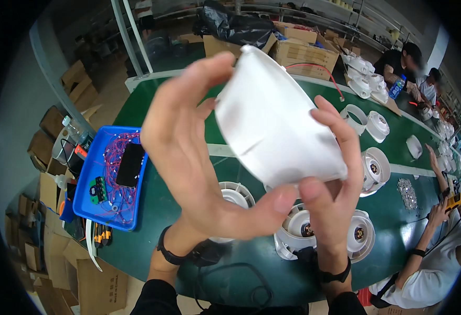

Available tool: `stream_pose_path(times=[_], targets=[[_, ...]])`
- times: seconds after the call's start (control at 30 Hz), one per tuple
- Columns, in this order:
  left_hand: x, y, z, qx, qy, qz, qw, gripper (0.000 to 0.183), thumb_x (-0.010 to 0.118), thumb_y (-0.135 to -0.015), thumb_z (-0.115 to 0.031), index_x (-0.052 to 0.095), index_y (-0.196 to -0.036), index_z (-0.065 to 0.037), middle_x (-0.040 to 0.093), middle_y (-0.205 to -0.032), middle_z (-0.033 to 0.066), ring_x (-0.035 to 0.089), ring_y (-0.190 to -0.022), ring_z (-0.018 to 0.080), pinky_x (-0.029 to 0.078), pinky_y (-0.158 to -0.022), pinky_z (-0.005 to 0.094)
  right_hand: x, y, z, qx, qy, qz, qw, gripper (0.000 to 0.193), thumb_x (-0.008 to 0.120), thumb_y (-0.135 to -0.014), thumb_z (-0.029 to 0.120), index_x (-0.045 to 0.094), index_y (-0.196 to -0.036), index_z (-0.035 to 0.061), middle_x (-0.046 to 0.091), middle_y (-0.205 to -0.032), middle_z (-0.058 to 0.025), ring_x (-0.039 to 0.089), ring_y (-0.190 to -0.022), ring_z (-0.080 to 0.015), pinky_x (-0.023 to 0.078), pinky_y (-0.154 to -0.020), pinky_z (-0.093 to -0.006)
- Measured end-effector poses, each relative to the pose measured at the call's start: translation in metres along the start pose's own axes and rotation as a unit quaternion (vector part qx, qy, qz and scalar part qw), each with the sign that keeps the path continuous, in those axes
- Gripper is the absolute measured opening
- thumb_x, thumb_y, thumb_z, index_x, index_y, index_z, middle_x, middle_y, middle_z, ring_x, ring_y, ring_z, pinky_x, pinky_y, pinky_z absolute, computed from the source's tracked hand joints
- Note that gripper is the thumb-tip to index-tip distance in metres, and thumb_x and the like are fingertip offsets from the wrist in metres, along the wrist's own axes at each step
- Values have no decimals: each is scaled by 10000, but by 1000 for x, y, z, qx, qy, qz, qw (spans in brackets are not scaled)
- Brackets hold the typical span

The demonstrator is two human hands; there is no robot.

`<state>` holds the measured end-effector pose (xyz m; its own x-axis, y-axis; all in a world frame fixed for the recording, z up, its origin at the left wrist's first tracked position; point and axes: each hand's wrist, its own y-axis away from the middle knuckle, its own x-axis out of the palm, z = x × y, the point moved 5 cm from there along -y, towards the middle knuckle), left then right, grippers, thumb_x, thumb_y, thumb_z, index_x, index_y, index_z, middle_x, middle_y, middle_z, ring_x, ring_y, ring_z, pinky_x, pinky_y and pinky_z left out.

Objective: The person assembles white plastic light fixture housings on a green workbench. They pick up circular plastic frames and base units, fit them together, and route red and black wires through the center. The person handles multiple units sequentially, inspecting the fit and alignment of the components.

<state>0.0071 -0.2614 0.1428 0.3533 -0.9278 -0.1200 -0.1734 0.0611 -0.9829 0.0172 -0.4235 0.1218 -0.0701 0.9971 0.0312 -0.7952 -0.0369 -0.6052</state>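
Up in front of me, above the green table (pixel 157 210), a white curved plastic housing (pixel 272 121) is tilted between my two hands. My left hand (pixel 180 142) is curled round its left side, fingers at the upper edge and thumb near the bottom. Fingers of my right hand (pixel 335 184) wrap the right side, with the thumb at the lower edge. A thin red wire (pixel 322 67) with a small plug shows beside the housing's upper right edge; I cannot tell whether it is attached. Below, white round fan housings (pixel 297 223) stand on the table, partly hidden by my hands.
At the left, a blue tray (pixel 109 223) holds red wires, a black phone-like slab (pixel 131 165) and a green circuit board (pixel 97 190). More white housings (pixel 375 168) and small metal parts (pixel 407 193) lie right. Co-workers sit along the right side. A black cable (pixel 251 268) lies near me.
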Motion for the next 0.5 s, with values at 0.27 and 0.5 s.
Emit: stream_pose_path(times=[0.27, 0.5], targets=[[8, -3, -1, -241, 48, -29, 969, 1120, 632, -836, -706, 153, -1511, 49, 459, -1408, 329, 537, -1279, 324, 451, -1049, 384, 1, 3, 5, -64, 68, 74, 993, 603, 810, -736, 232, 581, -1232, -24, 360, -1479, -274, 411, -1388, -308, 528, -980, -382], [-7, 0, 10, -283, 39, -125, 950, 572, 323, -1056, -380, 282, -1440, 43, 534, -1330, 348, 618, -1161, 312, 517, -983, 369, 6, 1, 6, -34, 82, 138, 986, 713, 857, -697, 255, 563, -1299, 10, 351, -1481, -250, 418, -1370, -302, 511, -978, -356]])
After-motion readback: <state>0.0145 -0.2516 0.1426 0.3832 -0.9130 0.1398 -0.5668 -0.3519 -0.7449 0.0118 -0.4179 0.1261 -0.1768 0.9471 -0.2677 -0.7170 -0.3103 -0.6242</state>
